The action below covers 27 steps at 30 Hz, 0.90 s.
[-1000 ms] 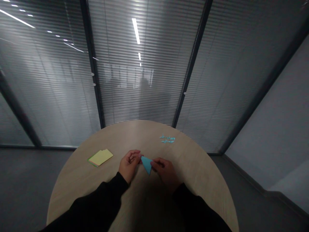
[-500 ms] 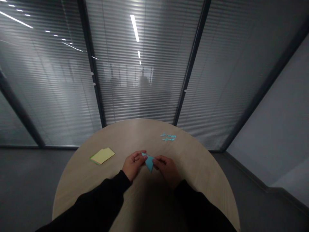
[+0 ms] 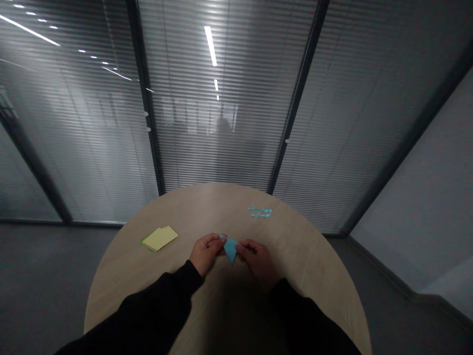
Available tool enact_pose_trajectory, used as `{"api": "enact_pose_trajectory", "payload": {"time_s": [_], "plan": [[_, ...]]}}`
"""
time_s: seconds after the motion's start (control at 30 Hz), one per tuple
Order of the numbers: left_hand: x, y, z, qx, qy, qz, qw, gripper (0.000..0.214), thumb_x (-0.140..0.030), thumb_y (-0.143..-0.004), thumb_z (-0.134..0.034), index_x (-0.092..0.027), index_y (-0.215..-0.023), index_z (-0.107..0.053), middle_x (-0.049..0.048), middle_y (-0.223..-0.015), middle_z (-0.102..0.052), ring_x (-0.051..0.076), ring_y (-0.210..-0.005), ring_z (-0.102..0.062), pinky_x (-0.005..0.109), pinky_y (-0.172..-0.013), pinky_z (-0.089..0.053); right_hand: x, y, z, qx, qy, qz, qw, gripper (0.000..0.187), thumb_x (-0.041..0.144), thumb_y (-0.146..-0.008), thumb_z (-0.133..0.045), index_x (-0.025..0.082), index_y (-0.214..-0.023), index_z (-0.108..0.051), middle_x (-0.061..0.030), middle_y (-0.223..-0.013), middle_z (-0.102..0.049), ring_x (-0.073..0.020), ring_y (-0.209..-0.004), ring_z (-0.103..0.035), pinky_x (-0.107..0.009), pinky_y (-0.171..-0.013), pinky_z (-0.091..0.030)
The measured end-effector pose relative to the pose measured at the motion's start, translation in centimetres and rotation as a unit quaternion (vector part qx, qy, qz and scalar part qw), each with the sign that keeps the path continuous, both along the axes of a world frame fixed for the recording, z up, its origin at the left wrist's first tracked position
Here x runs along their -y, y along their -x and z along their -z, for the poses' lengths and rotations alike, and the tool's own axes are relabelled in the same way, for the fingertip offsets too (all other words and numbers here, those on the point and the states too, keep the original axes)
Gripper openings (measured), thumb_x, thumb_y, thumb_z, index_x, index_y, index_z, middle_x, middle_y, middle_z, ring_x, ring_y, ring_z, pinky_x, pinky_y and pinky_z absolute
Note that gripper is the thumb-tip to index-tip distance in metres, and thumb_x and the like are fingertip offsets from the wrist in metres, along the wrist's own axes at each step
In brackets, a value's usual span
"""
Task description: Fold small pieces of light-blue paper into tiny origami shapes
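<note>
Blue paper triangle (image 3: pixel 229 249) sits pinched between my hands, its point aimed down toward me, its long axis running roughly front to back. My left hand (image 3: pixel 206 251) closes on its left corner, my right hand (image 3: pixel 256 261) on its right edge, both equally near. Over the round counter (image 3: pixel 121 291) lie small blue cutouts (image 3: pixel 260 212) and a yellow note pad (image 3: pixel 159 238).

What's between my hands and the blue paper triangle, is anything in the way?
Nothing visible: the left hand and the right hand both grip the blue paper triangle directly, one at each side, with nothing between either grip and the paper.
</note>
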State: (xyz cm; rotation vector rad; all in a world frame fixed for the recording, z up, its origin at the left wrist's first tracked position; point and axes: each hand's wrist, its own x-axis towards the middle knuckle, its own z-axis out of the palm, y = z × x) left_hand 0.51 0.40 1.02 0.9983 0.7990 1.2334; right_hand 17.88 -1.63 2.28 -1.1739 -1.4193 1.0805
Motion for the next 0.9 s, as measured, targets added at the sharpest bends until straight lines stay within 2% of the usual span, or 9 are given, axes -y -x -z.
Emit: {"api": "enact_pose_trajectory", "payload": {"time_s": [0.1,0.2,0.3,0.4,0.53,0.67,0.9], "plan": [[0.1,-0.1,-0.1,-0.016,0.0,0.023,1.0,0.041,-0.048,-0.06,-0.087,-0.013,-0.075,-0.07,0.0029,-0.068,-0.072,0.014,-0.063,-0.066,0.024,-0.069,-0.054,0.1,0.1,-0.2,0.001,-0.004,0.014,1.0,0.029,0.045,-0.076,-0.066,0.017,-0.069,-0.066,0.0027,-0.059,-0.05,-0.0129,-0.058,-0.044,-0.025,-0.055,-0.035],[-0.1,-0.2,0.1,-0.022,-0.001,0.005,1.0,0.042,-0.05,-0.059,-0.087,-0.015,-0.066,-0.066,0.0003,-0.061,-0.069,0.012,-0.057,-0.063,0.024,-0.066,-0.053,0.2,0.2,-0.4,0.003,-0.006,0.016,1.0,0.028,0.044,-0.076,-0.066,0.017,-0.068,-0.066,0.0027,-0.058,-0.05,-0.0132,-0.058,-0.044,-0.025,-0.055,-0.035],[-0.2,-0.1,0.5,-0.014,0.001,0.056,0.998,0.044,-0.052,-0.06,-0.086,-0.015,-0.077,-0.069,0.0017,-0.068,-0.071,0.014,-0.063,-0.065,0.025,-0.069,-0.053,0.2,0.2,-0.3,-0.004,0.0,0.014,1.0,0.029,0.045,-0.076,-0.066,0.017,-0.068,-0.066,0.0027,-0.058,-0.05,-0.0134,-0.058,-0.045,-0.026,-0.056,-0.035],[-0.4,0.0,0.9,-0.047,0.002,0.101,0.994,0.045,-0.053,-0.064,-0.083,-0.014,-0.081,-0.07,0.0032,-0.07,-0.071,0.013,-0.061,-0.064,0.023,-0.063,-0.049,0.2,0.3,-0.2,-0.018,0.006,0.026,0.999,0.03,0.046,-0.075,-0.067,0.017,-0.072,-0.067,0.0032,-0.059,-0.05,-0.0134,-0.058,-0.044,-0.026,-0.056,-0.035],[-0.3,-0.1,1.0,-0.086,-0.021,0.085,0.992,0.045,-0.056,-0.066,-0.08,-0.014,-0.078,-0.069,0.0036,-0.068,-0.071,0.013,-0.058,-0.062,0.024,-0.061,-0.048,0.4,0.5,-0.4,-0.039,0.02,0.025,0.999,0.03,0.047,-0.074,-0.069,0.017,-0.07,-0.066,0.0035,-0.057,-0.05,-0.0133,-0.056,-0.043,-0.026,-0.056,-0.035],[0.1,-0.2,0.7,-0.096,-0.048,0.121,0.987,0.045,-0.055,-0.07,-0.077,-0.014,-0.086,-0.07,0.0077,-0.078,-0.073,0.016,-0.067,-0.067,0.026,-0.065,-0.049,0.5,0.8,-0.6,-0.072,0.02,0.021,0.997,0.032,0.048,-0.073,-0.069,0.018,-0.067,-0.063,0.0031,-0.057,-0.05,-0.0132,-0.056,-0.043,-0.027,-0.057,-0.036],[0.4,-0.2,0.2,-0.113,-0.017,0.132,0.985,0.046,-0.056,-0.069,-0.078,-0.014,-0.083,-0.067,0.0086,-0.084,-0.074,0.016,-0.062,-0.069,0.027,-0.06,-0.052,0.2,0.8,0.3,-0.071,0.012,0.039,0.997,0.036,0.052,-0.074,-0.068,0.017,-0.073,-0.066,0.0021,-0.059,-0.051,-0.0135,-0.057,-0.043,-0.026,-0.055,-0.036]]}}
